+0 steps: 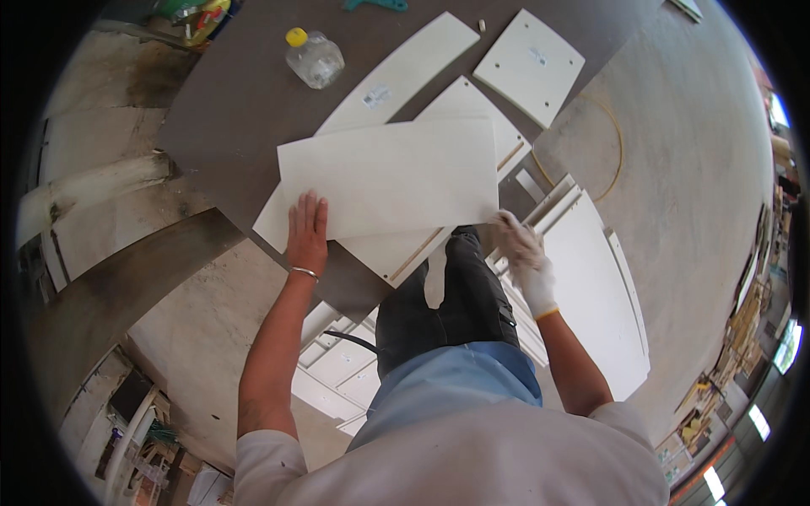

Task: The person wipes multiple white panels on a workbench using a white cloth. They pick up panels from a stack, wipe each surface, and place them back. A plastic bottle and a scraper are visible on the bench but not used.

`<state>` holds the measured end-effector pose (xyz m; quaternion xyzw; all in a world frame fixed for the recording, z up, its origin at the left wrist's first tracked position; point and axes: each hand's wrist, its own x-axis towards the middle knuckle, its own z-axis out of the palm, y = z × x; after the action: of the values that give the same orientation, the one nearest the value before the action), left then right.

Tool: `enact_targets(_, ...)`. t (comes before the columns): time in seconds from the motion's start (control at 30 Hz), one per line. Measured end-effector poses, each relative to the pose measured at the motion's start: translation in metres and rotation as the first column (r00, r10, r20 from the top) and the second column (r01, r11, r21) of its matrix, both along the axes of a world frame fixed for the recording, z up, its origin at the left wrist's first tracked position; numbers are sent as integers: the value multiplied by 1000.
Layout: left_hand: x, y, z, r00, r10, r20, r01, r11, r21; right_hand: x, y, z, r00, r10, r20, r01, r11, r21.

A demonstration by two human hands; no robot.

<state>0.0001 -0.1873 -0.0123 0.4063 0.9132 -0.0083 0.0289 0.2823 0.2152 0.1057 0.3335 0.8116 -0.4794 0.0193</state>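
A white board (388,177) lies on top of other white boards at the near end of the dark table. Flat on its left part rests my bare left hand (307,232), fingers stretched out, a bracelet at the wrist. My right hand (519,244), in a white glove, is at the board's near right corner. Its fingers look curled and somewhat blurred; what they hold, if anything, is hidden. Beneath the board, a grooved white panel (403,268) sticks out toward me. A long curved white board (405,67) and another grooved panel (511,139) show beyond it.
On the dark table (228,110) stand a clear bottle with a yellow cap (316,59) and a square white panel with holes (530,69). Stacked white panels (591,287) are beside my right arm; more panels (342,363) lie low at left. A yellow hose (622,143) curves across the floor.
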Motion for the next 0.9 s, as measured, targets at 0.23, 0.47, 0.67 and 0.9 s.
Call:
enact_targets(0.23, 19, 21, 42, 993, 118, 5, -116, 984, -134, 30, 76, -13, 611, -782, 125, 524, 281, -804)
enact_targets(0.47, 92, 58, 126, 907, 404, 117, -403, 915, -30, -3, 197, -38, 909, -413, 51, 181, 281, -943)
enact_targets(0.67, 135, 125, 173, 834, 551, 36, -546, 812, 205, -90, 229, -28, 996, 92, -6, -53, 510, -858)
enact_targets(0.9, 312, 144, 210, 299, 954, 40, -864, 252, 435, -200, 143, -15, 726, 671, 151, -237, 449, -861)
